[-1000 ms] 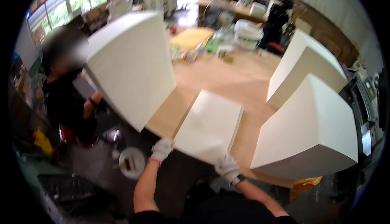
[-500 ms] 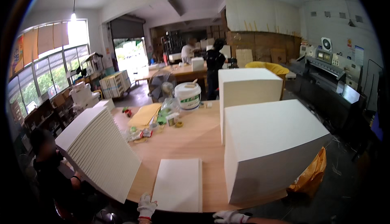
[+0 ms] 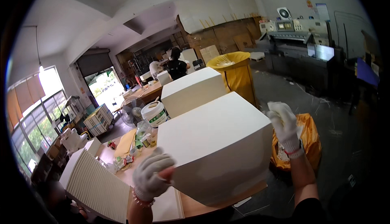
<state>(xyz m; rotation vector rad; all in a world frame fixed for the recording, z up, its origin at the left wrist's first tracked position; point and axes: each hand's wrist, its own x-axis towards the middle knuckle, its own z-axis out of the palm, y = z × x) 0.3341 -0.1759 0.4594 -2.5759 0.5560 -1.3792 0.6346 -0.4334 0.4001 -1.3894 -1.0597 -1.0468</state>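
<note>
I see my gloved left hand (image 3: 152, 175) curled, fingers pinching the near left corner of the paper stack (image 3: 215, 151) on the counter (image 3: 195, 208), right hand (image 3: 284, 126) spread, touching its far right edge.

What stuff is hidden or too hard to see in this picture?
1. Head view: the left hand covers the near corner of the big white paper stack, so its grip there is hidden.
2. The thin paper pile on the table runs off the lower edge.
3. The right hand blocks the stack's far edge.
4. The small clutter beside the white tub is too small to identify.
</note>
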